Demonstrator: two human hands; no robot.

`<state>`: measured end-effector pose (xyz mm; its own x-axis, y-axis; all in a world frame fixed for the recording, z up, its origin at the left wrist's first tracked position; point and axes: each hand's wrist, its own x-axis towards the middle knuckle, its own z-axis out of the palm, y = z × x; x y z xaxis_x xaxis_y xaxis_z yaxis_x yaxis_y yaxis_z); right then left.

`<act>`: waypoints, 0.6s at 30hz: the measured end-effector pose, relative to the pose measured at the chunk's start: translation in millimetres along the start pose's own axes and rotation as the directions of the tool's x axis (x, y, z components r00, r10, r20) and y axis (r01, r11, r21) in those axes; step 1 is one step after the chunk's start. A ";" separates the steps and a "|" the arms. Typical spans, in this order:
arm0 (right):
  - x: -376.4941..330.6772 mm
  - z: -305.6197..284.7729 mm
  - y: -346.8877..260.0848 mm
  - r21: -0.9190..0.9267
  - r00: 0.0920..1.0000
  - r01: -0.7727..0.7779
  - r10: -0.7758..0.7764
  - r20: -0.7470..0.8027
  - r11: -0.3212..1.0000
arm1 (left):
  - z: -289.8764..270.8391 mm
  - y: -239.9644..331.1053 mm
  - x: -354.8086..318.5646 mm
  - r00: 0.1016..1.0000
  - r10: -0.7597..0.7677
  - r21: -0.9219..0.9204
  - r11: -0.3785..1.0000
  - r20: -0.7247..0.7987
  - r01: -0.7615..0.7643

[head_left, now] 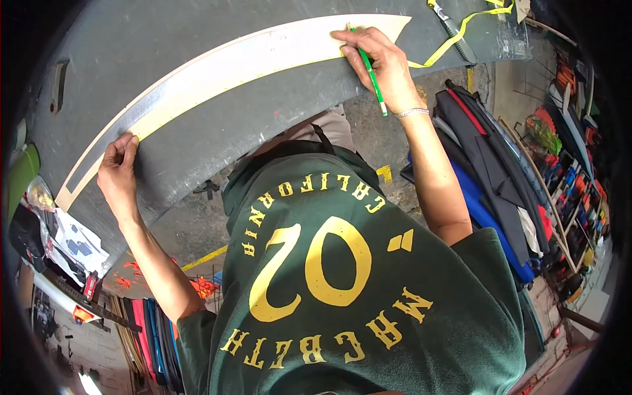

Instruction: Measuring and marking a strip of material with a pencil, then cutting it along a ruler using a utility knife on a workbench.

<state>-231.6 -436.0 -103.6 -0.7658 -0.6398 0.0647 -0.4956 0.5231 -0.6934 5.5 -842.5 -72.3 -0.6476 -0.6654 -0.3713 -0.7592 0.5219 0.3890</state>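
Observation:
A long pale pattern strip [257, 49] lies across the dark work table, bowed by the lens. A shiny flat length, perhaps a metal ruler [139, 105], shows on its left part. Along the near edge runs a yellow measuring tape [230, 97]. My left hand [120, 170] pinches the tape's left end against the strip, thumb and fingers pressed together. Over the strip's right part, my right hand [385, 69] grips a green pencil [376, 85] slanting between its fingers. Its fingertips rest on the strip, and the tape passes beneath the hand.
The dark table [217, 141] ends close to my body. A cutter knife [455, 39] lies at the far right beside the loose, curling tape. Dark folded fabrics [484, 151] hang at the right. Papers [78, 238] lie beyond the table's left end.

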 end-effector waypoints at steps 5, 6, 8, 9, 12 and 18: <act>1.8 -2.6 -4.0 -0.043 0.999 -0.014 0.015 0.029 0.999 | -0.3 -3.1 0.3 1.000 -0.013 -0.008 1.000 -0.003 0.013; 1.6 -3.1 -4.6 -0.042 0.999 -0.017 0.018 0.029 0.999 | -0.7 -4.2 1.1 1.000 -0.016 -0.014 1.000 0.000 0.016; 1.8 -3.1 -5.3 -0.015 0.999 -0.031 0.032 0.035 0.999 | -1.6 -2.8 0.9 1.000 -0.020 -0.005 1.000 0.003 0.020; 1.8 -2.8 -5.3 -0.012 0.999 -0.030 0.031 0.036 0.999 | -2.1 -1.3 0.5 1.000 -0.025 0.002 1.000 0.004 0.025; 1.7 -2.5 -4.8 -0.040 0.998 -0.033 0.035 0.051 0.999 | -2.2 1.6 -0.1 0.999 -0.036 0.006 0.999 0.011 0.036; 5.7 -3.6 -7.2 -0.067 0.997 -0.004 0.009 0.076 0.998 | -2.0 10.1 -3.9 0.998 -0.057 0.035 0.998 -0.012 0.057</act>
<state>-233.9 -441.4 -95.6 -0.7368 -0.6761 0.0039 -0.5191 0.5619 -0.6441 0.5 -835.7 -65.2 -0.6028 -0.7001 -0.3826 -0.7966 0.5016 0.3373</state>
